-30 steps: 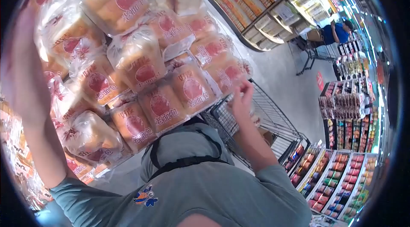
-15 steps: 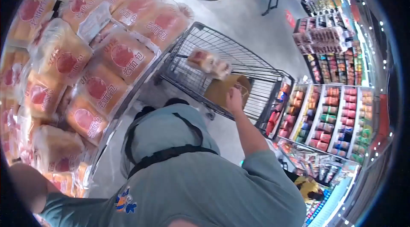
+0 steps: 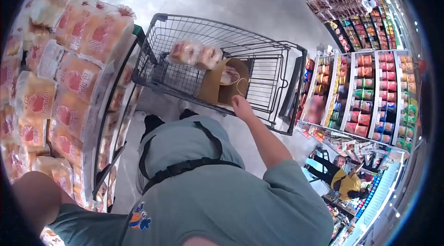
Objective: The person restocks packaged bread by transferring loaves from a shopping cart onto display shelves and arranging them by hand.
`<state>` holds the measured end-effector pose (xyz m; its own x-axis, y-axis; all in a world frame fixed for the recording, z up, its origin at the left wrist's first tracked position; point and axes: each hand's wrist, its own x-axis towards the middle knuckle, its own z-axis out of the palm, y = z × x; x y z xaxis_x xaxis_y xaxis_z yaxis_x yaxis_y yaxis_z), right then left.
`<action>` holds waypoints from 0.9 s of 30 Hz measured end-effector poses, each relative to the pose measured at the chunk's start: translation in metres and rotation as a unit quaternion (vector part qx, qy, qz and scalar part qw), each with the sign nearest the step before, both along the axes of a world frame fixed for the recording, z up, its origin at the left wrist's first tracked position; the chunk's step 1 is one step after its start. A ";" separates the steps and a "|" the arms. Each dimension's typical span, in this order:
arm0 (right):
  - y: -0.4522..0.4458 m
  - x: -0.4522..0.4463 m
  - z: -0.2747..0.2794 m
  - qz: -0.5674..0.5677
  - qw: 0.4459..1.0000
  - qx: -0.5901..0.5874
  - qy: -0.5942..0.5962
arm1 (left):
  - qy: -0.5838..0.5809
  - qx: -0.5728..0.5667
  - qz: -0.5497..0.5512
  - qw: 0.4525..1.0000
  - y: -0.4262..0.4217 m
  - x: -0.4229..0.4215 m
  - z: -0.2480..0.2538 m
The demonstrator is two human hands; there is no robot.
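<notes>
My right hand (image 3: 240, 106) is closed on the near edge of a brown paper bag (image 3: 212, 84), its fingertips partly hidden. The bag stands open in a wire shopping cart (image 3: 178, 78), and a pale looped handle (image 3: 241, 87) hangs at its side. Inside the bag a wrapped item (image 3: 230, 75) shows in part. Two clear-wrapped loaves (image 3: 186, 53) lie beside the bag, toward the cart's far left. My left arm (image 3: 39, 197) reaches out at the lower left, close to the bread display, with the hand out of view.
A rack stacked with bagged loaves (image 3: 74, 82) lines the left side. On the right stand shelves of cup-shaped packages (image 3: 363, 93) and a stand of hanging packets (image 3: 341, 3). A person in a yellow top (image 3: 348, 184) is at the lower right.
The view has turned, so the cart and bread rack appear further left. The bag's mouth now shows more of what is inside. My right hand stays at the bag.
</notes>
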<state>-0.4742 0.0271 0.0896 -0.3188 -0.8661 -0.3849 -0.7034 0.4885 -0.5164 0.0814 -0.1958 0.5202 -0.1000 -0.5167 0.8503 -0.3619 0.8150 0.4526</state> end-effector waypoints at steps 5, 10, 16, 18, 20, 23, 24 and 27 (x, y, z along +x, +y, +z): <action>0.004 -0.012 -0.024 0.050 0.995 0.058 -0.071 | 0.074 0.065 -0.091 0.991 0.029 -0.045 0.001; 0.007 -0.026 -0.054 0.038 0.995 0.065 -0.062 | 0.155 0.149 -0.155 0.964 0.041 -0.095 -0.024; -0.019 -0.041 -0.105 -0.025 0.997 -0.014 -0.067 | 0.057 0.426 -0.183 0.884 0.047 -0.182 -0.102; -0.021 -0.055 -0.178 -0.110 0.985 -0.128 0.039 | -0.101 0.546 -0.128 0.822 0.060 -0.188 -0.161; -0.045 -0.063 -0.153 -0.166 0.980 -0.102 0.042 | -0.191 0.593 -0.088 0.777 0.079 -0.162 -0.260; -0.080 -0.066 -0.106 -0.179 0.952 -0.124 -0.217 | -0.399 0.588 0.018 0.703 0.159 -0.047 -0.420; -0.078 -0.074 -0.134 -0.140 0.980 -0.112 0.090 | -0.323 0.632 0.036 0.703 0.187 -0.040 -0.416; -0.091 -0.093 -0.156 -0.102 0.988 -0.112 0.025 | -0.444 0.676 -0.020 0.588 0.274 0.042 -0.445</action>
<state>-0.5669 -0.0643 -0.0660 -0.5103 -0.8432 -0.1694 -0.6291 0.5002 -0.5950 0.1237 0.0780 0.0749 -0.2287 -0.6421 -0.7317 -0.9374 -0.0575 0.3435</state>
